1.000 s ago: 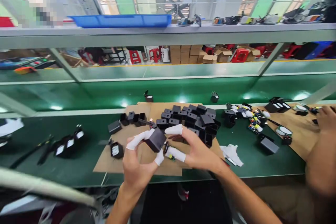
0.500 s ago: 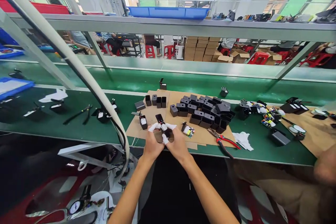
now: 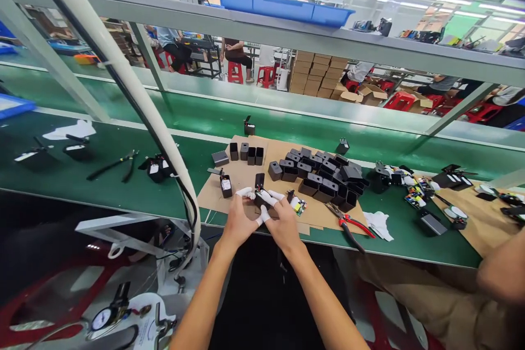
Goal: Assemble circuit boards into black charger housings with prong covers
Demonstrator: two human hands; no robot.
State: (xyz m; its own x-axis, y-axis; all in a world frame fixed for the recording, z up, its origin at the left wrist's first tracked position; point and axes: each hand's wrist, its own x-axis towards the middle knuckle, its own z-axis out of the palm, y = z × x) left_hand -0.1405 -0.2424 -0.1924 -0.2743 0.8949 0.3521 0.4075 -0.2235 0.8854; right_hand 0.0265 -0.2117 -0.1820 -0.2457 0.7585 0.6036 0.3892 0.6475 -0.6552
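Observation:
Between my hands is a black charger case (image 3: 262, 198) with its lid raised and white material showing at its opening. My right hand (image 3: 284, 223) grips it from the right, with white-covered fingertips along its top and side. My left hand (image 3: 238, 220) curls round from the left, its thumb near the lower edge and its covered forefinger by the opening; the exact contact is partly hidden. Left of them stands another open charger case (image 3: 226, 186) with a white inside. Beside my right fingers lies a small circuit board (image 3: 298, 205) with yellow and white parts.
Many black housings (image 3: 324, 186) cluster on the cardboard (image 3: 246, 175). Red-handled pliers (image 3: 348, 221) and a white cloth (image 3: 379, 224) lie to the right; black-handled pliers (image 3: 115, 164) are left. A pale pipe (image 3: 135, 93) slants across the left. Someone's arm (image 3: 502, 265) is at far right.
The view has tilted and shifted slightly. My hands have turned the charger case a little, its raised lid now more upright; my left forefinger sits slightly farther from the right hand's fingers.

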